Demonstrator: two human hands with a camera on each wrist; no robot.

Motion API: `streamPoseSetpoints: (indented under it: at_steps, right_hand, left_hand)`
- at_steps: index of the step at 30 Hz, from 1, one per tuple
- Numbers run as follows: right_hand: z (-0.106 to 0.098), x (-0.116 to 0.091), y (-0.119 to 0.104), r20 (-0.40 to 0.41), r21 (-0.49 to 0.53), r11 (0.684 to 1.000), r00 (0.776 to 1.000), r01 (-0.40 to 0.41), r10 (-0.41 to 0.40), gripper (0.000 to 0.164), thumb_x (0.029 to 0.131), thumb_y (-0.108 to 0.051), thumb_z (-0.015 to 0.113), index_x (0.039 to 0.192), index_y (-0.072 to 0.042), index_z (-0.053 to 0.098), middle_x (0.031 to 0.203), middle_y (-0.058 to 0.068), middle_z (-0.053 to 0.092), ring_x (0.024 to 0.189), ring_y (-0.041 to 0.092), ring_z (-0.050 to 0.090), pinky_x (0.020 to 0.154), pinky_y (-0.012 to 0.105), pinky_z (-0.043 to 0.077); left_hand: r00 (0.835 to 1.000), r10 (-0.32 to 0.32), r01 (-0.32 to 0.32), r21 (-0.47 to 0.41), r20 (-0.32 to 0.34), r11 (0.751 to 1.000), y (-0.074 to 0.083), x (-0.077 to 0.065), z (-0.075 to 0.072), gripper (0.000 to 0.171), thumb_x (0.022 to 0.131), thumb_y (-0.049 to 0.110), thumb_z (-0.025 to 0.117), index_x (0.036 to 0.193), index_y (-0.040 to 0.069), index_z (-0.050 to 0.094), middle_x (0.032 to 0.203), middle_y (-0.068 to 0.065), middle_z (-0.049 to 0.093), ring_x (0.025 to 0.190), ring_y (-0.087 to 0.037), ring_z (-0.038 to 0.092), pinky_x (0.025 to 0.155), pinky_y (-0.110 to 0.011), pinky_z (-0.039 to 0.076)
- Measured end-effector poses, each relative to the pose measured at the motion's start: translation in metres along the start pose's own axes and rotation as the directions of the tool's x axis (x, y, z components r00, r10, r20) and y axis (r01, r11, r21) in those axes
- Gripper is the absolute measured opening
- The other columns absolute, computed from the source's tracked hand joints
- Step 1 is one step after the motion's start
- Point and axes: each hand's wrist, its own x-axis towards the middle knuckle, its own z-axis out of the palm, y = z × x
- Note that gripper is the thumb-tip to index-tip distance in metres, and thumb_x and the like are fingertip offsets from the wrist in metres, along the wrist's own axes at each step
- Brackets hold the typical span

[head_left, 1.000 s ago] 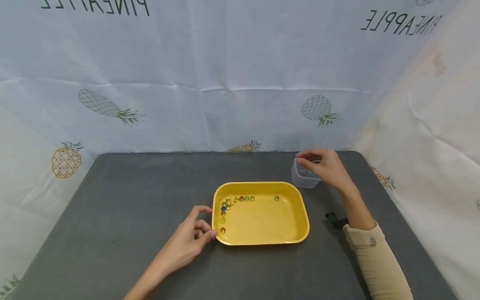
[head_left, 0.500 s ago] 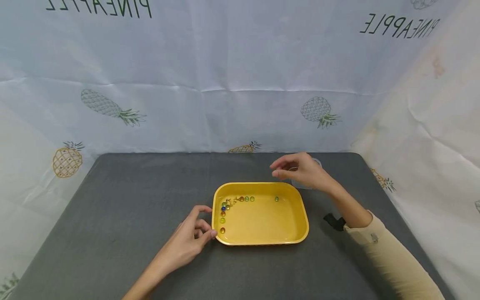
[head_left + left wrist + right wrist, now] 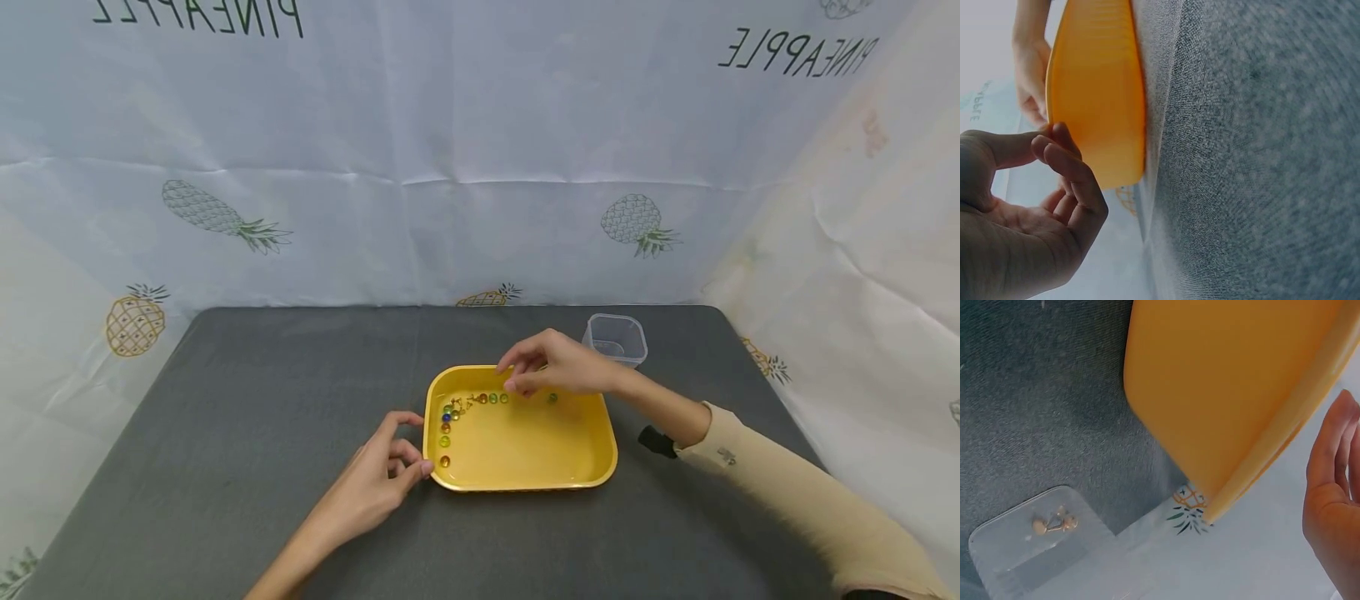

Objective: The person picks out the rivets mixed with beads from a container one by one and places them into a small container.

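My left hand [image 3: 375,479] pinches the left rim of a yellow tray [image 3: 525,481], thumb and fingertips at the edge; the left wrist view shows the tray's outer wall [image 3: 1097,75] beside the fingers. Inside lie several glass marbles [image 3: 445,442] along the left and back walls, with small gold pins [image 3: 459,406] in the back left corner. My right hand [image 3: 562,364] is over the tray's back edge, fingers loosely bent and nothing visible between them. Near its fingertips are a few marbles [image 3: 492,398]. One green marble [image 3: 552,397] lies apart, close under the hand.
Behind the tray's back right corner stands a clear plastic container [image 3: 617,337]; small gold pieces [image 3: 1054,523] show in it in the right wrist view. Both stand on a grey table [image 3: 300,375], backed by a white curtain [image 3: 420,233] with pineapple prints.
My right hand has moved left and toward me, from the clear container to over the tray's back part. The container is uncovered now. My left hand and the tray have stayed put.
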Motion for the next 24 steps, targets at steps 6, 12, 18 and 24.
streamPoseSetpoints:
  at_steps: [6,12,18,24]
  right_hand:
    - [0.005,0.003,-0.005,0.031,0.037,0.999,0.999,-0.009,0.008,0.033,0.102,-0.004,0.074,0.131,0.011,0.069,0.104,0.037,0.073,0.094,0.058,0.071,0.087,0.054,0.065]
    - [0.008,0.007,-0.005,0.076,0.060,0.998,0.997,-0.026,0.021,0.036,0.103,-0.005,0.073,0.133,0.012,0.066,0.108,0.036,0.073,0.097,0.056,0.072,0.088,0.051,0.065]
    - [0.013,0.012,-0.003,0.111,0.048,0.998,0.993,-0.046,0.040,0.037,0.102,-0.005,0.074,0.134,0.011,0.066,0.111,0.032,0.077,0.100,0.052,0.075,0.088,0.050,0.066]
    - [0.021,0.018,0.000,0.121,0.039,0.997,0.990,-0.071,0.066,0.040,0.100,-0.003,0.076,0.136,0.009,0.066,0.114,0.026,0.079,0.106,0.046,0.078,0.088,0.043,0.067]
  left_hand:
    - [0.999,0.037,-0.037,-0.002,0.011,0.999,-0.003,-0.002,0.000,0.052,0.106,0.012,0.071,0.150,0.006,0.043,0.093,-0.009,0.075,0.061,-0.008,0.058,0.060,-0.024,0.046]
    - [0.998,0.053,-0.053,-0.021,0.018,0.998,-0.004,-0.002,-0.002,0.053,0.106,0.013,0.071,0.150,0.005,0.043,0.093,-0.010,0.075,0.060,-0.007,0.057,0.059,-0.025,0.045]
    - [0.999,0.048,-0.047,-0.022,0.023,0.999,-0.004,-0.002,-0.002,0.053,0.106,0.014,0.071,0.150,0.005,0.042,0.092,-0.010,0.075,0.061,-0.008,0.057,0.060,-0.024,0.045]
    - [0.999,0.040,-0.039,-0.018,0.024,0.999,-0.003,-0.001,-0.001,0.052,0.106,0.012,0.070,0.150,0.005,0.042,0.092,-0.010,0.074,0.062,-0.008,0.059,0.060,-0.024,0.046]
